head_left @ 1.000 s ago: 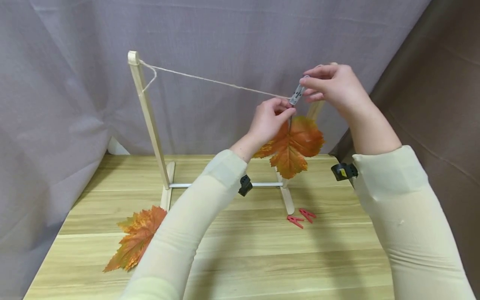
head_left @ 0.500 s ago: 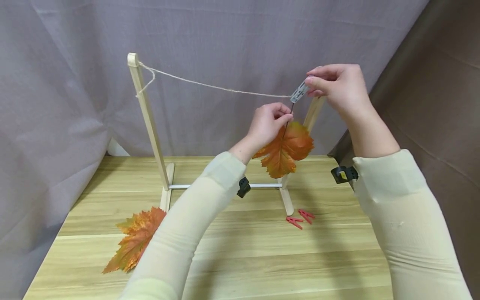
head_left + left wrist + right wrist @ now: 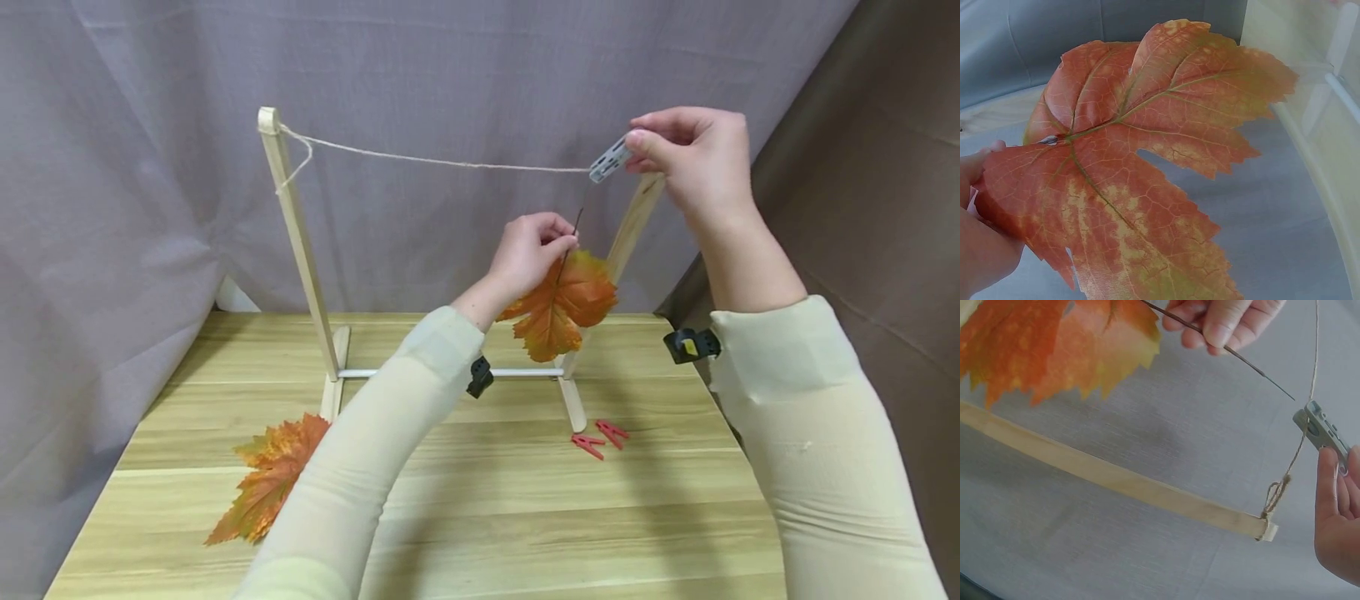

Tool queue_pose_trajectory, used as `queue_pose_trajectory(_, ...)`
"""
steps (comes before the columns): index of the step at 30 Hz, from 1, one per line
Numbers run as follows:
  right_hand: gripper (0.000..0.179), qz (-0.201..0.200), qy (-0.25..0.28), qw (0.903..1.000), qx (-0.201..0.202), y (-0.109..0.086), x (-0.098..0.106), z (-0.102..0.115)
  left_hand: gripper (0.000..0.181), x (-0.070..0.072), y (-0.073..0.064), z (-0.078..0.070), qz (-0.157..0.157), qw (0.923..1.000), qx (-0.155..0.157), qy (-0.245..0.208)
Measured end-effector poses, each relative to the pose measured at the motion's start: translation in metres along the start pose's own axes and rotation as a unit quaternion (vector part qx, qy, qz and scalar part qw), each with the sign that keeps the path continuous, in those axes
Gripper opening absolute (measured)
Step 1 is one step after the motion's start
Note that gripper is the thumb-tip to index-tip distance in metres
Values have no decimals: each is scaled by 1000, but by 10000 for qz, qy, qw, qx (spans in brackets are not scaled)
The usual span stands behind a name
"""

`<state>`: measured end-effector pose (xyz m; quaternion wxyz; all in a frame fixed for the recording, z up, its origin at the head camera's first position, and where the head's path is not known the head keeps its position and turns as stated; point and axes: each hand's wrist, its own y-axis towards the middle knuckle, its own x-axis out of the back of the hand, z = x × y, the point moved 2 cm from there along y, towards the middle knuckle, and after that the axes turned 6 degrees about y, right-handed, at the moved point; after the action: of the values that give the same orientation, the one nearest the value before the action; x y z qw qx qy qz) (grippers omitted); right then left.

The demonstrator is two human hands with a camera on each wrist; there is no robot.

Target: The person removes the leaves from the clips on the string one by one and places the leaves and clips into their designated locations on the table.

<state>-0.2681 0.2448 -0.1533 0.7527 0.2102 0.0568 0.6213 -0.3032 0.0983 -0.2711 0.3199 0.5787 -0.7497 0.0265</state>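
My left hand (image 3: 531,254) pinches the thin dark stem of an orange artificial maple leaf (image 3: 561,307), whose blade hangs below the fingers. The same leaf (image 3: 1122,137) fills much of the left wrist view. Higher and to the right, my right hand (image 3: 701,158) pinches a grey clothespin (image 3: 609,160) by its handle end. In the right wrist view the jaws of the clothespin (image 3: 1322,430) sit on the twine (image 3: 1314,362), close to the knot. The bare tip of the stem (image 3: 1254,369) points at the clothespin with a small gap between them.
A wooden frame has a left post (image 3: 296,242) and a right post (image 3: 633,225), with twine strung between their tops and a white bar (image 3: 525,372) low down. Two red clothespins (image 3: 600,439) lie near its right foot. Another leaf (image 3: 273,475) lies front left, partly behind my sleeve.
My right hand has moved up and right with the grey clothespin, lifting the twine. My left hand has lowered slightly leftward with the leaf, and the stem tip has come apart from the clothespin.
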Motion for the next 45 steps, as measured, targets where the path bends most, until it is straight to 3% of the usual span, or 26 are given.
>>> queue_pose_trajectory(8, 12, -307, 626, 9970, 346, 2, 10, 8, 12, 0, 0, 8, -16, 10000, -5, 43)
queue_pose_trajectory(15, 8, -335, 1055, 9927, 471, 4, 13, 12, 12, 3, -1, 15, -45, 9999, -27, 107)
queue_pose_trajectory(26, 7, -446, 1374, 9891, 295, 0, 27, 5, 10, 14, -10, 25, -89, 9998, -198, -46)
queue_pose_trajectory(34, 9, -328, 1187, 9923, 150, -6, 37, -5, 10, 18, -19, 30, 165, 9996, -217, -78)
queue_pose_trajectory(41, 11, -119, 1259, 9919, 69, -13, 40, -15, 12, 14, -24, 36, 752, 9956, -322, -462)
queue_pose_trajectory(45, 12, -14, 1278, 9918, 60, -16, 42, -22, 14, 13, -25, 38, 874, 9940, -386, -524)
